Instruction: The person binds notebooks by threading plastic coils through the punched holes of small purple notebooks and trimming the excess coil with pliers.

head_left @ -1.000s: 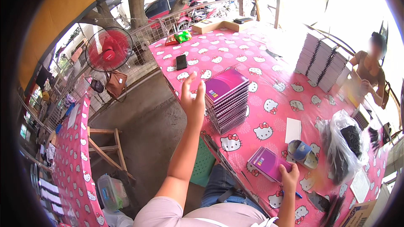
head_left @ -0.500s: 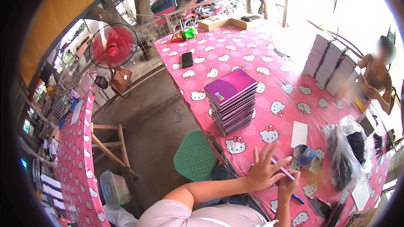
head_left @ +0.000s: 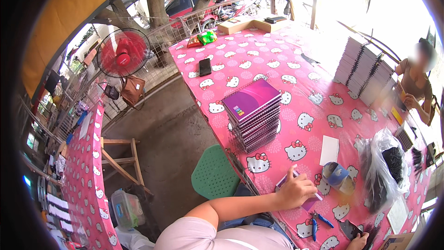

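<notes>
My left hand (head_left: 296, 191) is closed over a small purple notebook (head_left: 309, 203) lying on the pink table near me; the hand covers most of it. At the lower edge, my right hand (head_left: 359, 241) has its fingers bent together beside a bunch of black spiral binding coils (head_left: 373, 235) and a flat black piece (head_left: 350, 228). What those fingers hold, if anything, is too small to tell. Blue-handled cutting pliers (head_left: 316, 222) lie spread between the two hands. Beyond my left hand rises a tall stack of purple spiral notebooks (head_left: 254, 111).
A roll of tape (head_left: 337, 176), a white pad (head_left: 329, 150) and a clear plastic bag of black coils (head_left: 386, 166) lie to the right. Across the table a person (head_left: 416, 81) works by tall notebook stacks (head_left: 363, 69). A green stool (head_left: 215, 171) stands at the table's left edge.
Both hands were around the tilted notebook. It now lies lower, under my left hand, while my right hand has moved away to the coils at lower right. The pliers have come into fuller view.
</notes>
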`<state>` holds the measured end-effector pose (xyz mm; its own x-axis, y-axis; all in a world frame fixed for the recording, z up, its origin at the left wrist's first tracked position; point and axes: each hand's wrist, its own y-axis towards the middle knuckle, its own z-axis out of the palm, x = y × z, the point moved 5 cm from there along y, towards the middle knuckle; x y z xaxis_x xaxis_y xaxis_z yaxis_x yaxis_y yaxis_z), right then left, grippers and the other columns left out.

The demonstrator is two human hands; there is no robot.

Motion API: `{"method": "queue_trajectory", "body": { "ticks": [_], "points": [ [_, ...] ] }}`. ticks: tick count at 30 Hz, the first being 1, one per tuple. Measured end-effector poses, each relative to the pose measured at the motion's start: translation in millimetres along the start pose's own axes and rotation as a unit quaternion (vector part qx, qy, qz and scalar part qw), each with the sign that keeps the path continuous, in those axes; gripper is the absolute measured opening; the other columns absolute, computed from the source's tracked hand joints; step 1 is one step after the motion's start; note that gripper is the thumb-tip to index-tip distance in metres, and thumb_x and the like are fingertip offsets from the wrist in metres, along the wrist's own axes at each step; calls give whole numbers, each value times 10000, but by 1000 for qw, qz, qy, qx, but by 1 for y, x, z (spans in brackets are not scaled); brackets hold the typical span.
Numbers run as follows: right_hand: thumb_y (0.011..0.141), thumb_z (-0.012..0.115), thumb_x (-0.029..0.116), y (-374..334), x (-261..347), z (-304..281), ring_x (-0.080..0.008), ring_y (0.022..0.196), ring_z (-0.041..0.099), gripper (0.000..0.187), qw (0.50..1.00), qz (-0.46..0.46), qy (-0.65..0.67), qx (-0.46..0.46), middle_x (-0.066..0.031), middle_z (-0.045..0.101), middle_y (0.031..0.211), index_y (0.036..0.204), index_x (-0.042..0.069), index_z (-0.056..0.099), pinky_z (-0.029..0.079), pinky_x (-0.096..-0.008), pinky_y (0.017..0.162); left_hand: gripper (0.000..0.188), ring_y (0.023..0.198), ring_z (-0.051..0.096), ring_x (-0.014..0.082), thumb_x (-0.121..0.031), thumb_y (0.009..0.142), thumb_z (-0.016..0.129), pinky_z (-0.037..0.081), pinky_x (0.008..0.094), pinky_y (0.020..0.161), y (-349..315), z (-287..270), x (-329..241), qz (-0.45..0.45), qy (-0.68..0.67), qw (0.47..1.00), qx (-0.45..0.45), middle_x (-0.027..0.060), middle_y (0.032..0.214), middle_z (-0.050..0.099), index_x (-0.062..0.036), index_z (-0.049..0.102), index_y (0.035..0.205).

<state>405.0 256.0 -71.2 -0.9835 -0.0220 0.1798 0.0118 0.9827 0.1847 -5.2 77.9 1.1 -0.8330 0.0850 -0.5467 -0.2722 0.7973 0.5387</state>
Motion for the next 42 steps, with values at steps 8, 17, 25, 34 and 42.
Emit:
{"method": "queue_trajectory", "body": {
  "ticks": [8,17,25,34,42],
  "points": [
    [846,642,419,17,-9,-7,-336,842,641,337,998,-33,-48,4,-205,663,846,897,92,709,502,-446,767,137,920,575,128,-349,798,709,145,641,1037,-2,0,0,-11,-23,1000,6,-77,870,649,-232,730,867],
    [889,618,343,3,81,-64,-356,787,631,296,986,-151,50,-41,-159,670,852,928,63,705,505,-407,733,128,1133,491,195,-351,783,724,83,622,1054,-9,3,-5,-22,-19,997,-73,-53,998,637,-227,726,815],
    [852,653,76,-65,254,-52,-116,714,525,144,833,-304,448,112,-46,568,827,968,-6,629,402,-239,627,173,930,535,138,-359,787,732,162,551,1022,-5,-4,-4,-31,-50,997,-52,-73,816,646,-191,736,828],
    [858,673,119,-59,262,-47,-97,721,496,121,832,-240,467,178,-30,514,808,884,1,675,372,-237,579,206,883,528,129,-392,784,726,179,543,1013,-7,-6,-1,-31,-57,996,-60,-69,803,647,-190,738,822],
    [808,688,44,-63,269,-34,-89,687,512,90,820,-242,480,199,-34,515,866,858,7,623,407,-213,569,197,899,519,142,-381,779,730,189,564,1015,-8,-2,1,-37,-54,996,-59,-68,791,641,-188,734,820]
  ]
}}
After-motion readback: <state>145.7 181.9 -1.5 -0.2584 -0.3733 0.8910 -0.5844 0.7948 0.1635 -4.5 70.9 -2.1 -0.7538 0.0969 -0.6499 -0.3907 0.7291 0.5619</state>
